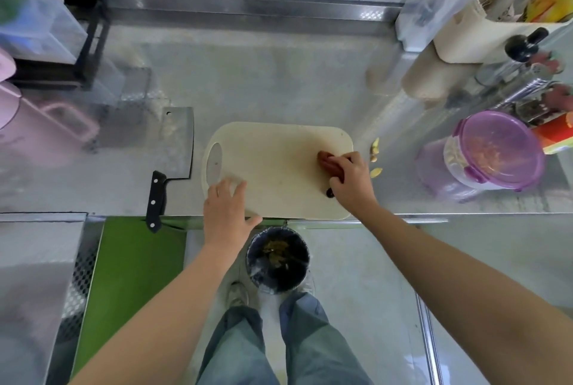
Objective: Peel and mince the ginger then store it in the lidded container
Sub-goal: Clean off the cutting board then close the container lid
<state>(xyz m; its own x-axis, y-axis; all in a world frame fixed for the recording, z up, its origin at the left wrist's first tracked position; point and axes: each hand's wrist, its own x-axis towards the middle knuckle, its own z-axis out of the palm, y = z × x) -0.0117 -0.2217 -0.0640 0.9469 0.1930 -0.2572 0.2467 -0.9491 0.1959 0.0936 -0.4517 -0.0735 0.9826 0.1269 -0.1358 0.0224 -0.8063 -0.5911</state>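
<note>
A cream cutting board (279,149) lies at the counter's front edge. My right hand (350,180) grips a reddish-brown object (325,159) on the board's right side; its shape is mostly hidden by my fingers. My left hand (228,211) rests with straight fingers on the board's near left corner. A purple lidded container (493,152) with minced ginger inside stands shut at the right. Small ginger pieces (375,150) lie on the counter just right of the board. A cleaver (173,149) with a black handle lies left of the board.
A black-lined bin (277,260) with peelings stands on the floor below the counter edge, between my feet. A pink jug (40,127) is at the left, a black rack (77,43) behind it. Jars, bottles and a cream holder crowd the right side.
</note>
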